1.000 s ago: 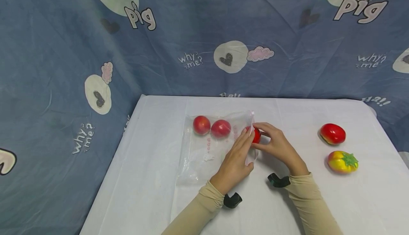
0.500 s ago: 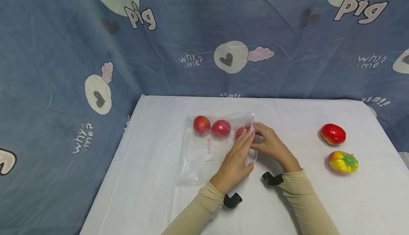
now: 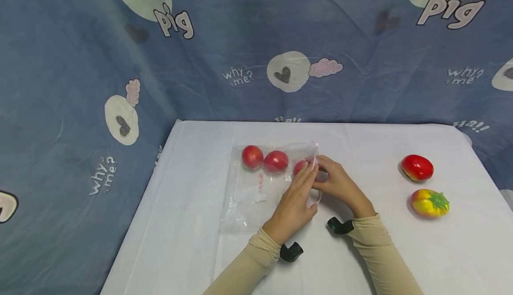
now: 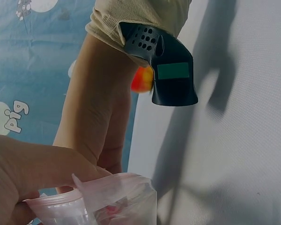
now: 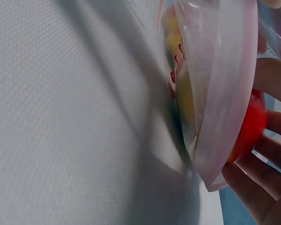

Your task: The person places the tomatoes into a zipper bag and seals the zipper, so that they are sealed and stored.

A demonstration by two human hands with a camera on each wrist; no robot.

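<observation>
A clear zip bag (image 3: pixel 240 206) lies flat with its mouth toward the right. Two round red fruits (image 3: pixel 252 157) sit inside near its far side. At the mouth, my left hand (image 3: pixel 291 206) pinches the bag's edge between thumb and fingers, as the left wrist view shows. My right hand (image 3: pixel 342 186) reaches into the opening and holds a third red fruit (image 5: pixel 253 129), its fingers spread around the smooth side. In the head view that fruit (image 3: pixel 299 166) is partly covered by my left fingers. The pinkish zip rim (image 5: pixel 246 89) stands raised across it.
A glossy red fruit piece (image 3: pixel 417 168) and a yellow-red fruit with green leaves (image 3: pixel 430 203) lie on the white table (image 3: pixel 172 232) at right. Black wrist cameras (image 3: pixel 291 252) stick out from both sleeves. A blue printed cloth (image 3: pixel 224 27) hangs behind.
My right hand has moved left with the red fruit, taking it from the bag's mouth further inside. The left hand has stayed at the edge.
</observation>
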